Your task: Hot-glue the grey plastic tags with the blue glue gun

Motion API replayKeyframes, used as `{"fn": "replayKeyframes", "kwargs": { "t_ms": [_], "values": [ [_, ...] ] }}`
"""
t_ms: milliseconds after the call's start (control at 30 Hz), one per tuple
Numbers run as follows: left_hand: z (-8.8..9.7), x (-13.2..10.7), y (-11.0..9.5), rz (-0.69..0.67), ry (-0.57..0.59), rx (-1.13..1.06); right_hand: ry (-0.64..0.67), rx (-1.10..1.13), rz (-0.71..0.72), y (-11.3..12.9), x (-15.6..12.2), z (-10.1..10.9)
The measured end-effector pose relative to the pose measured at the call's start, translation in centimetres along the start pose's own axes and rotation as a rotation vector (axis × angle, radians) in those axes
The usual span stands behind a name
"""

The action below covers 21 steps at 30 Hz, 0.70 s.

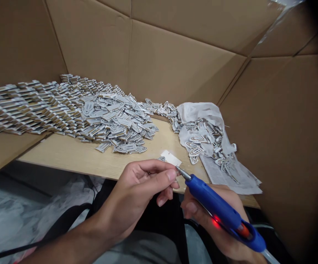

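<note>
My left hand [139, 190] pinches a small white card [171, 158] between thumb and fingers, over the table's front edge. A small grey cut piece [161, 158] sits at the card's left end. My right hand [214, 220] grips a blue electric pen tool [214, 200], whose thin metal tip almost meets the card's lower edge. A red light glows near the tool's lower part. My fingers hide part of the card, and I cannot tell whether the tip touches it.
A heap of grey cut pieces [117, 121] and stacked rows [18, 106] cover the light wooden table [73, 157]. Patterned pieces lie on crumpled white tissue [197, 113] and newspaper [216, 174]. Cardboard walls [153, 62] enclose the back and right. A black cable [71, 214] runs below.
</note>
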<state>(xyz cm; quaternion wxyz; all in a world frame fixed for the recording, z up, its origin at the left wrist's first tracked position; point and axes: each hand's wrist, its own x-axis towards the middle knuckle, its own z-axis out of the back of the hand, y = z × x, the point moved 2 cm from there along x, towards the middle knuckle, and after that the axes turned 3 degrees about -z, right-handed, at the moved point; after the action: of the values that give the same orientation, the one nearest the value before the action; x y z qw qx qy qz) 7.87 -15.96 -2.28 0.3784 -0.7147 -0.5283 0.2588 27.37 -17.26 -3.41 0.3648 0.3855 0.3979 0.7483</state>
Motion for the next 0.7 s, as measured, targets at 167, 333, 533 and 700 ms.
{"fn": "replayKeyframes", "kwargs": {
  "t_ms": [167, 333, 533, 700],
  "values": [
    [0.0, 0.1, 0.0, -0.003, -0.008, 0.004, -0.012, 0.007, -0.012, 0.0, -0.1, 0.0],
    [0.2, 0.3, 0.1, -0.006, -0.011, 0.01, 0.011, 0.063, -0.027, -0.4, -0.2, 0.0],
    [0.2, 0.1, 0.0, -0.002, -0.01, 0.003, 0.041, 0.219, -0.073, -1.2, -0.6, 0.0],
    [0.1, 0.0, 0.0, -0.002, -0.006, -0.011, 0.075, 0.293, -0.099, -1.3, -0.6, 0.0]
  ]
}}
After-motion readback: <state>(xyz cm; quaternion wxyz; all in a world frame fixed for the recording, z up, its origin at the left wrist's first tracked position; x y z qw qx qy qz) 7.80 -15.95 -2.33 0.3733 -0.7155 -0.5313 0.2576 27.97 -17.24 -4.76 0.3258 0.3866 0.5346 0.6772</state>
